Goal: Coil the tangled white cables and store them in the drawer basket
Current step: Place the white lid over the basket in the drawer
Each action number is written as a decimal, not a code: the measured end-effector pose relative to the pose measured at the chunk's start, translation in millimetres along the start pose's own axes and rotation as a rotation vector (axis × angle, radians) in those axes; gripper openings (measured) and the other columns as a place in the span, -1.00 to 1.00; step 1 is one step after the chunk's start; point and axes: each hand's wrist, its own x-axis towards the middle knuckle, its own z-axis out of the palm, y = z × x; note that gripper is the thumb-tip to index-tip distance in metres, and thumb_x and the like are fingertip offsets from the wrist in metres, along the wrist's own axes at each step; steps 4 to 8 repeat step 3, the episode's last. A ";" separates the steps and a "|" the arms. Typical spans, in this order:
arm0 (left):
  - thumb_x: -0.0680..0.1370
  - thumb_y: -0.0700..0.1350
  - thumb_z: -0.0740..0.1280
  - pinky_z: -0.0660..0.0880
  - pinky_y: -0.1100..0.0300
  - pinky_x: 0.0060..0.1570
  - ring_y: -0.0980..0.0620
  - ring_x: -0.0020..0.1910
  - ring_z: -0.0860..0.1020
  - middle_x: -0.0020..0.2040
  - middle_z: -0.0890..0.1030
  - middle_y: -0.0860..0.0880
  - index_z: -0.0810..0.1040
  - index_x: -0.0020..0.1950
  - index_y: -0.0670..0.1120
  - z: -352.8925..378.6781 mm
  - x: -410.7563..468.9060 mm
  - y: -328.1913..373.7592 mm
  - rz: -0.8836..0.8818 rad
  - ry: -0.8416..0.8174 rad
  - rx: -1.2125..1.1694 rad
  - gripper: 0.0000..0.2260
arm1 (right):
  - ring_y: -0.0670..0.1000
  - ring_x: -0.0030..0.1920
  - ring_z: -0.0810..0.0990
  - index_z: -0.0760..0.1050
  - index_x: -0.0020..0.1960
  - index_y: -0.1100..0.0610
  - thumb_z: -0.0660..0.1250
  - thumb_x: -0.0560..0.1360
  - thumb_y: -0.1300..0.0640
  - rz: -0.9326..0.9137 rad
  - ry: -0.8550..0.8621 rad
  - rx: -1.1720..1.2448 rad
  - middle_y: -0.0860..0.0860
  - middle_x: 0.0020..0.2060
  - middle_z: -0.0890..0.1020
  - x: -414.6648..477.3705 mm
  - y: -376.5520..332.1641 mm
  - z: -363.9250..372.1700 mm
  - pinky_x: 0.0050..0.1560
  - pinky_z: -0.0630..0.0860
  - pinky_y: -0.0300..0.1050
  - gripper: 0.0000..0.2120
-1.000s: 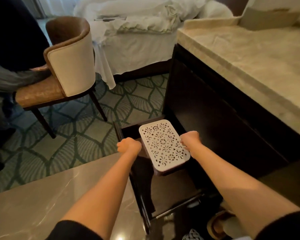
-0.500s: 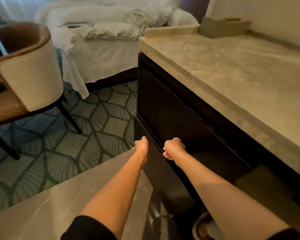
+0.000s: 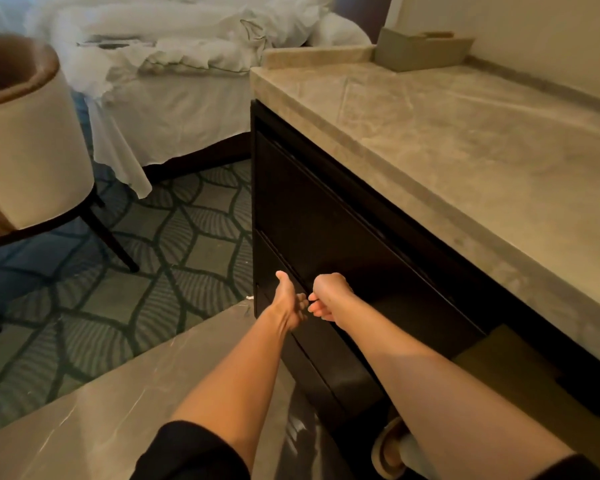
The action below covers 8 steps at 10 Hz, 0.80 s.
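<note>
chair point(image 3: 32, 150) cropped at left edge, slipper point(image 3: 388, 452) partly behind forearm point(image 3: 447, 386), box point(image 3: 420, 51) perhaps tissues, blurred

You face a dark, smooth wooden drawer front point(image 3: 326, 220) under a veined, polished stone bench point(image 3: 447, 150); rumpled white cloth covers the bed point(image 3: 174, 64), patterned carpet point(image 3: 187, 271) below

This was a hotel-style bedroom. A bed point(image 3: 174, 46) heaped with rumpled white duvet and pillows stood at the back, its sheet hanging to a leaf-patterned green carpet point(image 3: 174, 244). Beside it ran a dark wooden dresser point(image 3: 326, 209) topped with beige marble point(image 3: 447, 150), a tissue box point(image 3: 420, 51) at its far end. An upholstered armchair point(image 3: 32, 150) stood on the left, and a slipper point(image 3: 388, 452) lay by the dresser.
</note>
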 end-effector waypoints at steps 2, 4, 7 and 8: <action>0.54 0.33 -0.23 0.12 -0.09 0.41 -0.19 0.42 0.27 0.43 0.26 -0.25 0.28 0.44 -0.17 -4.4 -2.5 9.2 -0.018 -0.010 0.146 -0.26 | -0.04 -0.43 0.44 0.43 -0.13 0.26 0.07 0.63 0.12 0.013 0.009 -0.032 0.09 -0.36 0.49 -0.2 1.1 -1.2 -0.44 0.36 -0.23 -0.72; 0.62 0.14 -0.05 0.37 -0.05 0.17 -0.14 0.11 0.49 0.16 0.53 -0.22 0.30 0.38 -0.20 -7.9 -11.5 22.1 0.066 0.086 0.205 -0.48 | -0.02 -0.37 0.48 0.44 0.21 0.28 0.08 0.62 0.13 -0.010 0.014 -0.044 0.13 -0.25 0.57 -4.2 0.8 -1.4 -0.36 0.43 -0.21 -0.70; 0.62 0.14 -0.05 0.37 -0.05 0.17 -0.14 0.11 0.49 0.16 0.53 -0.22 0.30 0.38 -0.20 -7.9 -11.5 22.1 0.066 0.086 0.205 -0.48 | -0.02 -0.37 0.48 0.44 0.21 0.28 0.08 0.62 0.13 -0.010 0.014 -0.044 0.13 -0.25 0.57 -4.2 0.8 -1.4 -0.36 0.43 -0.21 -0.70; 0.62 0.14 -0.05 0.37 -0.05 0.17 -0.14 0.11 0.49 0.16 0.53 -0.22 0.30 0.38 -0.20 -7.9 -11.5 22.1 0.066 0.086 0.205 -0.48 | -0.02 -0.37 0.48 0.44 0.21 0.28 0.08 0.62 0.13 -0.010 0.014 -0.044 0.13 -0.25 0.57 -4.2 0.8 -1.4 -0.36 0.43 -0.21 -0.70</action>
